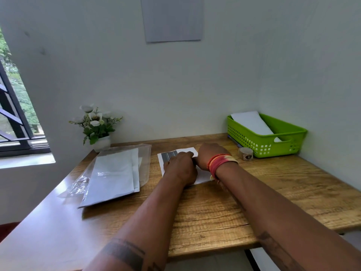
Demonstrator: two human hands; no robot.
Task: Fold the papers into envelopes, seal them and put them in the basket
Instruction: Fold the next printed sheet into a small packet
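Observation:
A white paper point(169, 156) with a dark grey printed band lies on the wooden table, mid-way back. Both hands sit on it, close together. My left hand point(180, 167) covers its middle, fingers curled down onto the sheet. My right hand point(210, 155), with red and yellow thread round the wrist, curls over its right part and meets the left fingers; its fingertips are hidden. The green basket point(283, 142) stands at the back right with a white envelope point(252, 123) leaning inside.
A stack of white sheets point(113, 173) on a clear plastic sleeve lies to the left. A small tape roll point(245, 153) stands in front of the basket. A white flower pot point(101, 142) is at the back left. Walls close in behind and on the right.

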